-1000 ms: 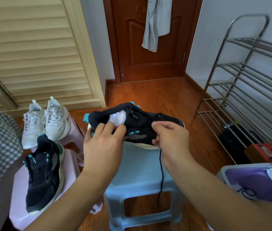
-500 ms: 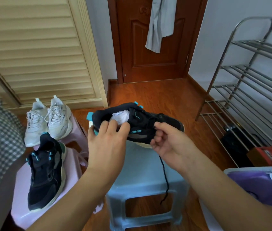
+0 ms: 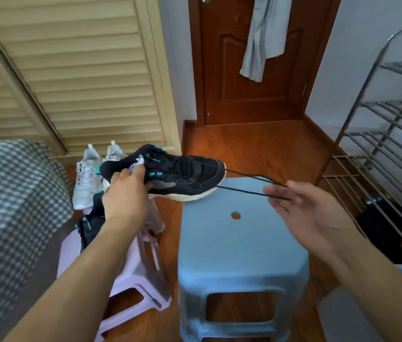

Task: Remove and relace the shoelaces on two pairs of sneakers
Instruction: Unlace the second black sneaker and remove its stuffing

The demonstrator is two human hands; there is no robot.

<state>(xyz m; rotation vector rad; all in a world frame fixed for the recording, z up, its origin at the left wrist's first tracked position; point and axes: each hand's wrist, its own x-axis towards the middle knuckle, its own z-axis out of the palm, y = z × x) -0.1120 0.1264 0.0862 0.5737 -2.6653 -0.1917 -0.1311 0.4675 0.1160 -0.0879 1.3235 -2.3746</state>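
A left hand (image 3: 126,193) grips a black sneaker (image 3: 170,176) by its collar, fingers curled around it, while the right hand (image 3: 301,208), fingers nearly straight, pinches the black lace (image 3: 246,191) stretched taut from the toe.

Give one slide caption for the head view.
Left hand holds black sneaker; right hand pulls its lace.

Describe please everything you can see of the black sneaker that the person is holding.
The black sneaker has a dark fabric-like upper, teal accents, a grey side patch and a thick white sole. It lies roughly level, toe pointing right, above the far left corner of the blue stool. White paper is stuffed in its opening. The left hand grips its heel end. A black lace runs in two strands from its toe end to the right hand, which pinches it.
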